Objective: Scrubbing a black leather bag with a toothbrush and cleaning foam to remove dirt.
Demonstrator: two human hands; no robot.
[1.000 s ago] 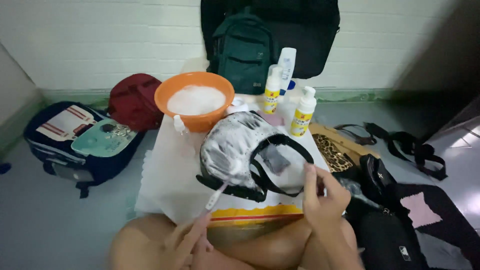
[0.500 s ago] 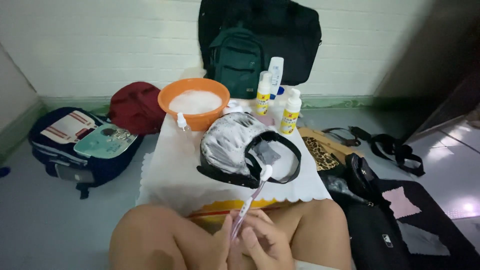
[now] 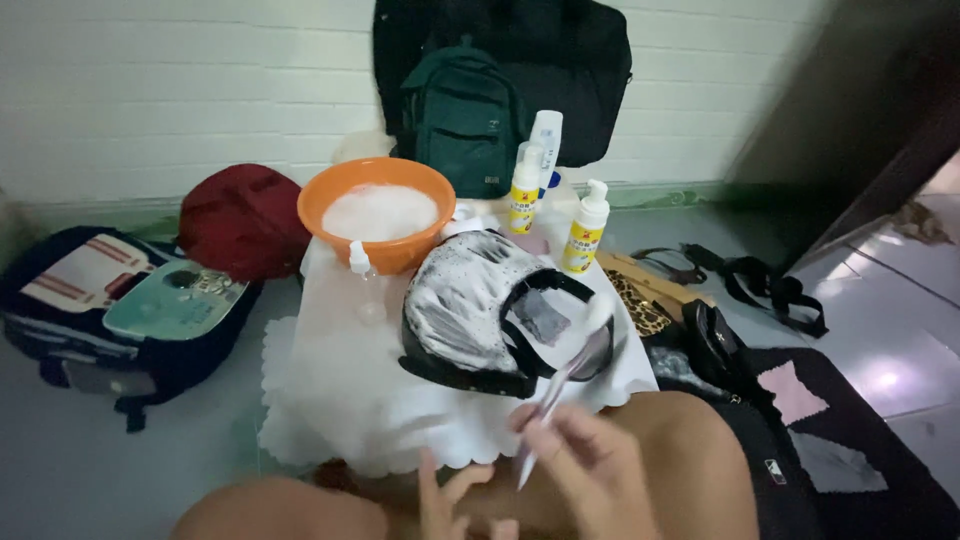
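Up comes the right hand (image 3: 590,465), pinching a toothbrush (image 3: 560,395) toward the soapy bag (image 3: 490,310) on the white cloth (image 3: 330,400); left hand (image 3: 450,500) hovers spread. Light, stiff, probably slick: grip the handle low.

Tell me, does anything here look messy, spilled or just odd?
The black bag on the white cloth is smeared with white foam, unusual for a bag. The orange basin behind it brims with suds. The right hand holds a blurred brush near the bag. Nothing looks spilled.
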